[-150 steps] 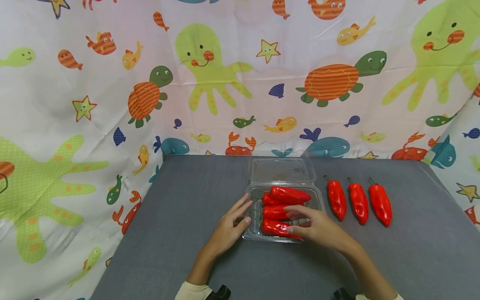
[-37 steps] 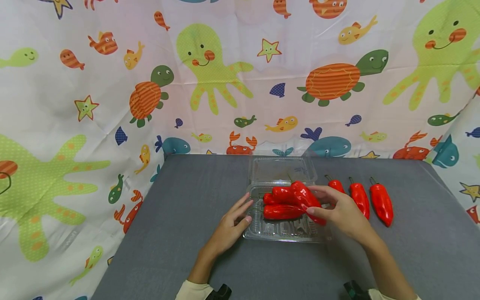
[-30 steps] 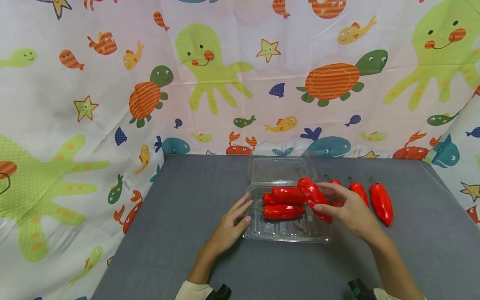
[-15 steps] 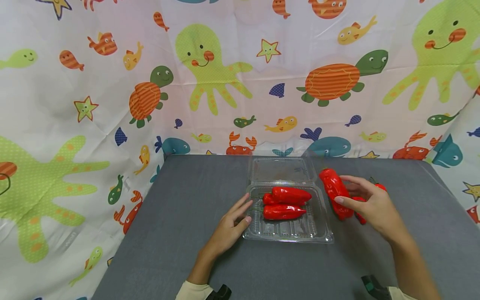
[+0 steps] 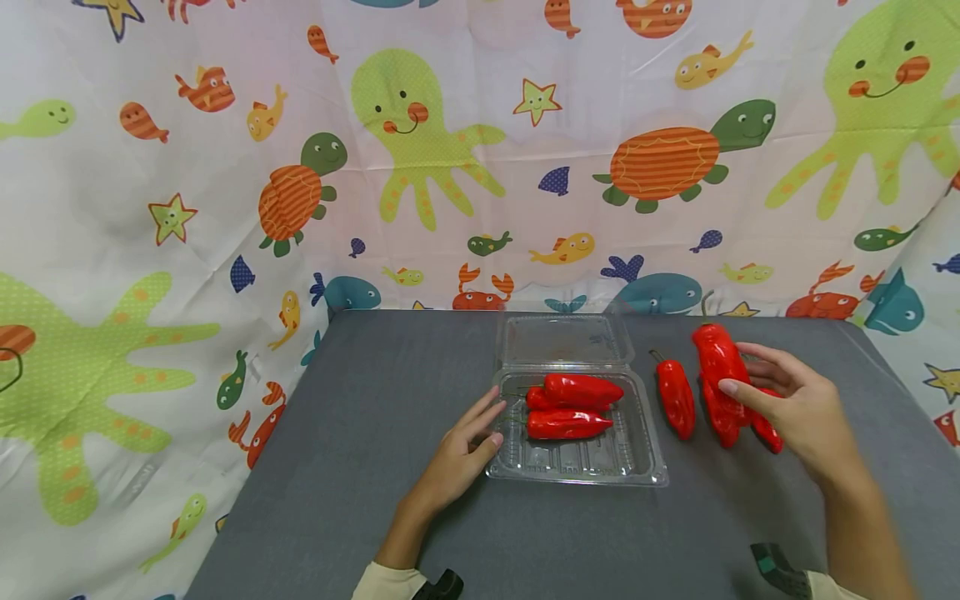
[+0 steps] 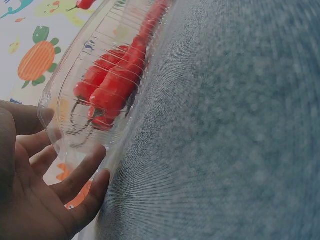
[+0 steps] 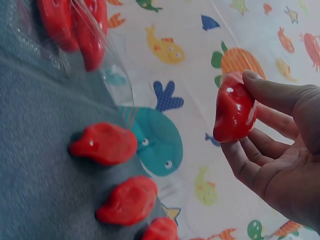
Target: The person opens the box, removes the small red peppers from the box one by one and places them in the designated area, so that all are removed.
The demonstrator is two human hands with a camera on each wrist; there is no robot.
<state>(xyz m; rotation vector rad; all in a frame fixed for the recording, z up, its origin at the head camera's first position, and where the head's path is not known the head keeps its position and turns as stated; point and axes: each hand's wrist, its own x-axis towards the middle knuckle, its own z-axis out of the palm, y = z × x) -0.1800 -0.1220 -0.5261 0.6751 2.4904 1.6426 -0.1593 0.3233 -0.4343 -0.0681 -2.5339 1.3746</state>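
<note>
My right hand point(image 5: 798, 408) pinches a glossy red pepper point(image 5: 716, 354) between thumb and fingers, stem pointing up. In the right wrist view this held pepper point(image 7: 234, 112) is raised above the table. It overlaps the middle of three table peppers in the head view. My left hand point(image 5: 453, 458) rests with relaxed fingers at the left edge of a clear plastic clamshell box point(image 5: 637, 454). In the left wrist view, the fingertips point(image 6: 95, 157) lie at the box's rim. Inside are a rear red pepper point(image 5: 583, 390), a front one point(image 5: 568, 424) and another mostly hidden between them.
Right of the box, a red pepper point(image 5: 677, 400) lies on the grey table point(image 5: 375, 400); two more are partly covered by the held pepper and right hand. The box's lid point(image 5: 562, 340) stands open at the back. A sea-animal curtain point(image 5: 465, 108) hangs behind.
My right hand has taken the front pepper from the box and carried it right, past the nearest table pepper. The left hand has stayed at the box.
</note>
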